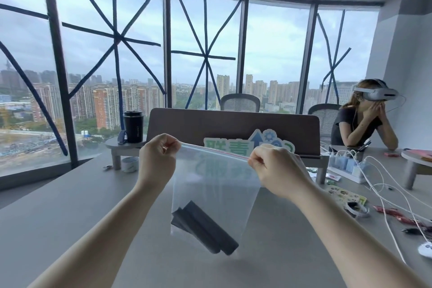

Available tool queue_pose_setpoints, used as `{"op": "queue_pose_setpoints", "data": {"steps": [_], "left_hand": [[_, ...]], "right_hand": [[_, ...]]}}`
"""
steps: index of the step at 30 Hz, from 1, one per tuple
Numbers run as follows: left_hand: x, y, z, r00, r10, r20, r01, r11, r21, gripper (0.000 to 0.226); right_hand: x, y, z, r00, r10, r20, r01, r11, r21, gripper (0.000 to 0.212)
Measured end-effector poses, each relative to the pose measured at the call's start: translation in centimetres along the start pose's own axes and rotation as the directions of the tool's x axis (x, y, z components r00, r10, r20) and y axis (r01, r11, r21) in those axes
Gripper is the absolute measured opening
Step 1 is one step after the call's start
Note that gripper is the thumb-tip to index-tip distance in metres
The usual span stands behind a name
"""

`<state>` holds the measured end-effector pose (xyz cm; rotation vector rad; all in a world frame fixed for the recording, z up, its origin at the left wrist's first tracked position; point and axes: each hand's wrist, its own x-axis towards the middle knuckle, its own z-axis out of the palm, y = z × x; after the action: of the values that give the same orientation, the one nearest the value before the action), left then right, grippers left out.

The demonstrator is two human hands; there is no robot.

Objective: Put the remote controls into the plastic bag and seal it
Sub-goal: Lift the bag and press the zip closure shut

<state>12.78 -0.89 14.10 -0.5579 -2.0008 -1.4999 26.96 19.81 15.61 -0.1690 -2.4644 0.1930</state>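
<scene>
A clear plastic bag [215, 184] hangs in the air above the grey table [70, 206], held up by its zip strip. My left hand [159, 159] pinches the strip's left end. My right hand [273, 168] pinches the strip farther right. Two dark remote controls [205, 227] lie side by side, slanted, at the bottom of the bag. The strip is stretched straight between my hands; I cannot tell whether it is pressed closed along its length.
Behind the bag stand a brown divider [233, 124] and a green-and-blue sign [247, 145]. A black tumbler [133, 126] sits on a riser at the left. White cables [385, 194], chargers and small packets crowd the right side. A person wearing a headset [364, 119] sits at the far right.
</scene>
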Motion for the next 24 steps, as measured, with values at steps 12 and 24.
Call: {"op": "queue_pose_setpoints", "data": {"steps": [12,24], "left_hand": [[1.3,-2.8,-1.8,0.999,-0.032,-0.042,0.03,0.998,-0.055,0.013],[8.9,-11.4,-2.5,0.96,-0.276,0.043,0.28,0.95,-0.14,0.024]], "right_hand": [[1.1,-1.0,-0.1,1.0,-0.022,-0.02,0.022,1.0,-0.003,0.033],[13.0,-4.5,11.7,0.988,0.148,-0.039,-0.122,0.914,0.387,0.027]]}}
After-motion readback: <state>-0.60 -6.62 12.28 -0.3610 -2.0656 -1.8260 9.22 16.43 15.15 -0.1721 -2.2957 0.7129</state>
